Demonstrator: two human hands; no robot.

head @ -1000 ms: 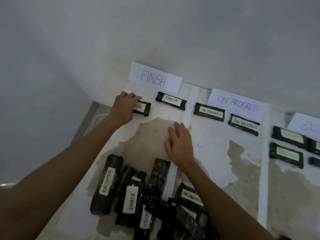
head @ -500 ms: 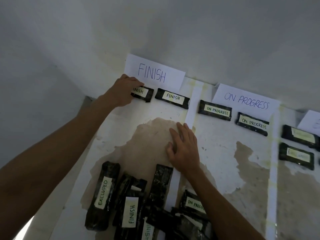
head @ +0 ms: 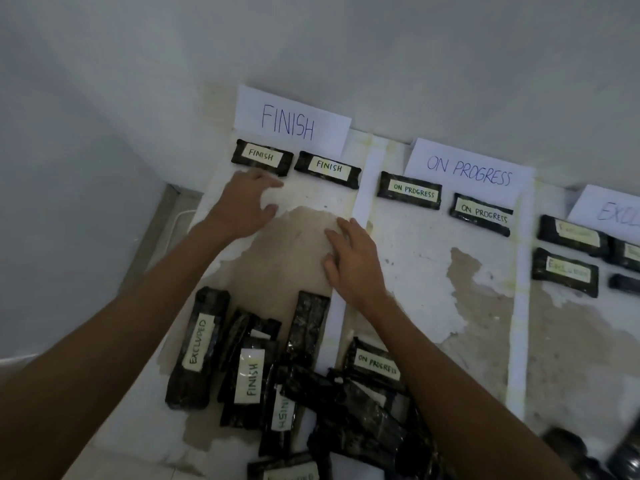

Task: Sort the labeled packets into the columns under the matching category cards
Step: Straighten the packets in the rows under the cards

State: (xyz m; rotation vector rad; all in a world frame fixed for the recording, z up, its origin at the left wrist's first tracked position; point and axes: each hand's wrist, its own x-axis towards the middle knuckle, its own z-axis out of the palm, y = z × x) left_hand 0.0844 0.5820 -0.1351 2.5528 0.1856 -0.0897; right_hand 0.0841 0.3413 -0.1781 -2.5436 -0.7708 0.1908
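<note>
Stained surface (head: pixel 415 271), packet (head: pixel 261 157) beyond left hand (head: pixel 242 206) (close)

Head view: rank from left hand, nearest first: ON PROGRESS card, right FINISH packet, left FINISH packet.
1. left FINISH packet, just beyond the left hand
2. right FINISH packet, to its right
3. ON PROGRESS card, next column, farther right

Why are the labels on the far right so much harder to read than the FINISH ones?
Head view: dim, even light; the wide lens bends and smears the edges, so the far-right packets blur, while the central FINISH packets are sharp.
</note>
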